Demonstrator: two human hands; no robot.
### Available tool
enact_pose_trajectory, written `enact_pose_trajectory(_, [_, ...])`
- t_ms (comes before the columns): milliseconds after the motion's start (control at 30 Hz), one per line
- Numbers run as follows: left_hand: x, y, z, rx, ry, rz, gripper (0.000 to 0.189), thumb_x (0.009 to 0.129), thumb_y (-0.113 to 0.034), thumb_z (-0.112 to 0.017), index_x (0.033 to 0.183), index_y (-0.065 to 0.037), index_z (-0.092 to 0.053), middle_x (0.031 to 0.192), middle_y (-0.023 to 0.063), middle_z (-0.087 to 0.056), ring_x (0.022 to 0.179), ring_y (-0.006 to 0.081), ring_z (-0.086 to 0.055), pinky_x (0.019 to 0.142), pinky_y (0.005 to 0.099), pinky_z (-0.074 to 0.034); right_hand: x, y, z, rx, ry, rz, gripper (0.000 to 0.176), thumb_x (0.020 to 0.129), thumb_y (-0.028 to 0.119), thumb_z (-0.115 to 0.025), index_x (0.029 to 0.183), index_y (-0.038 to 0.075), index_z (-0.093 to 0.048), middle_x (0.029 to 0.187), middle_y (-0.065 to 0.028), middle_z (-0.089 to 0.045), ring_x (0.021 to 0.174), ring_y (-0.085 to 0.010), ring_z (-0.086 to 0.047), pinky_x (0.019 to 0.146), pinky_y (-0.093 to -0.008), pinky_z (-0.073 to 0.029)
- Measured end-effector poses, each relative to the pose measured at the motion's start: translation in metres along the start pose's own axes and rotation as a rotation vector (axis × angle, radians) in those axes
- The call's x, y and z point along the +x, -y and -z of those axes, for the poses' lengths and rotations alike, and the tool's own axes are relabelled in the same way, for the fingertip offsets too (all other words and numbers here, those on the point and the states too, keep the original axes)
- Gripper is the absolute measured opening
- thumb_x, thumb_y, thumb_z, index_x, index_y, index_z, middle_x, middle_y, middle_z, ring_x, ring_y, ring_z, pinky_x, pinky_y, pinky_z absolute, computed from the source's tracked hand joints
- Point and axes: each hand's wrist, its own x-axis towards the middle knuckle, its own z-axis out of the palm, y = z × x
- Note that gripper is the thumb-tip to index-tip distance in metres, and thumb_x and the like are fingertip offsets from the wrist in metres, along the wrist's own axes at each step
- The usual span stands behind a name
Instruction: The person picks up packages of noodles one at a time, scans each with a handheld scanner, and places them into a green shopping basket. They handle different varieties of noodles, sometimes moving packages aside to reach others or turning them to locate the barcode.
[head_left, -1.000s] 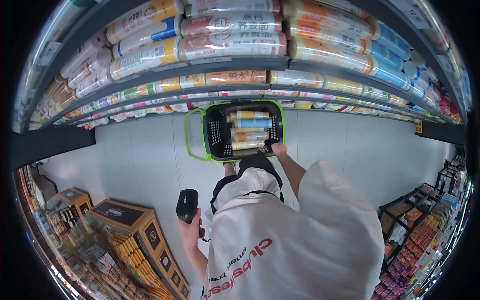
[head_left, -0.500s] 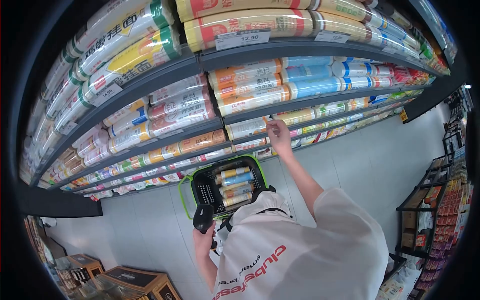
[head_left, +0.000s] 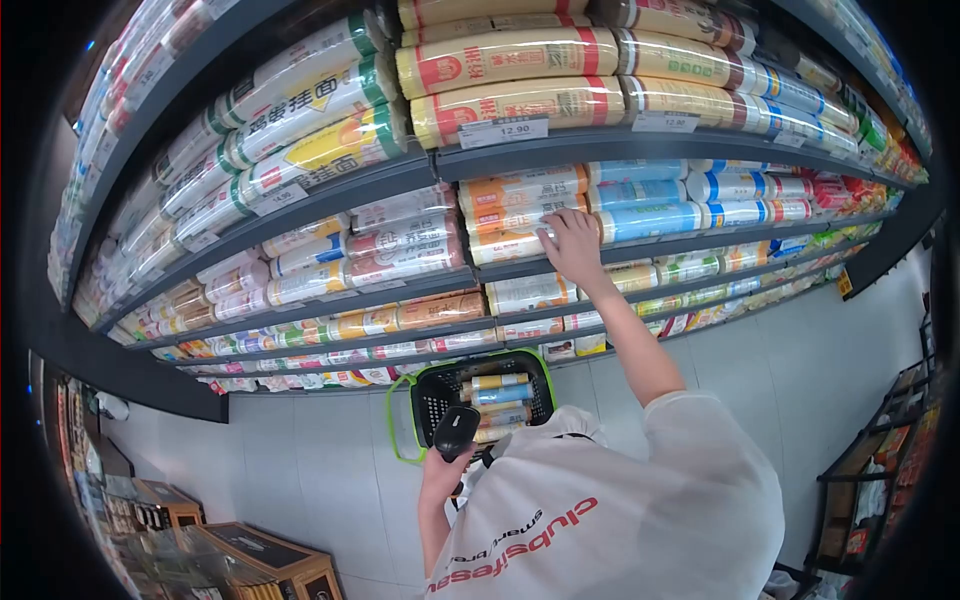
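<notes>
My right hand (head_left: 574, 246) reaches to a middle shelf, its fingers spread over the front of an orange-and-white noodle pack (head_left: 512, 246). More packs of the same kind are stacked above that one, and blue noodle packs (head_left: 650, 220) lie to their right. Down by my body, my left hand (head_left: 443, 474) is wrapped round the grip of a black handheld barcode scanner (head_left: 456, 432). Beyond the scanner, a black basket (head_left: 432, 392) with a green rim stands on the floor against the shelf. Several noodle packs (head_left: 502, 394) lie in it, their near ends partly hidden by my shirt.
Long shelves (head_left: 640, 140) of noodle packs curve across the front, with price tags (head_left: 503, 131) along their edges. Pale floor tiles (head_left: 720, 350) run below them. Brown display boxes (head_left: 270, 560) stand behind on the left, and a dark rack (head_left: 850, 500) is at the right.
My right hand has moved up from the lower shelf to the orange-and-white packs, its fingers now spread out. The view has tilted up. My left hand still holds the barcode scanner.
</notes>
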Motion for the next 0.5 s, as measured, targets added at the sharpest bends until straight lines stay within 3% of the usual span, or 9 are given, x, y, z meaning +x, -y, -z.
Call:
enact_pose_trajectory(267, [-0.019,0.021,0.004,-0.017,-0.051,0.059,0.022,0.082,-0.019,-0.078,0.093,-0.002,-0.071,0.068,0.0014,-0.063,0.061,0.0095,-0.058,0.057,0.0273,-0.047,-0.014,0.023,-0.008,-0.016,-0.090,-0.095,0.029,0.091,0.018,-0.060,0.116,0.004,-0.058,0.115,-0.0113,-0.059,0.117,-0.0290,-0.052,0.111,-0.0468,-0.029])
enact_pose_trajectory(500, [-0.027,0.017,0.010,-0.025,-0.062,0.101,0.023,0.081,-0.019,-0.078,0.094,-0.001,-0.071,0.069,0.0019,-0.064,0.061,0.0092,-0.059,0.057,0.0266,-0.047,-0.013,0.026,-0.009,0.005,-0.106,-0.095,0.027,0.091,0.016,-0.059,0.115,0.004,-0.059,0.116,-0.0113,-0.058,0.117,-0.0296,-0.052,0.110,-0.0483,-0.029])
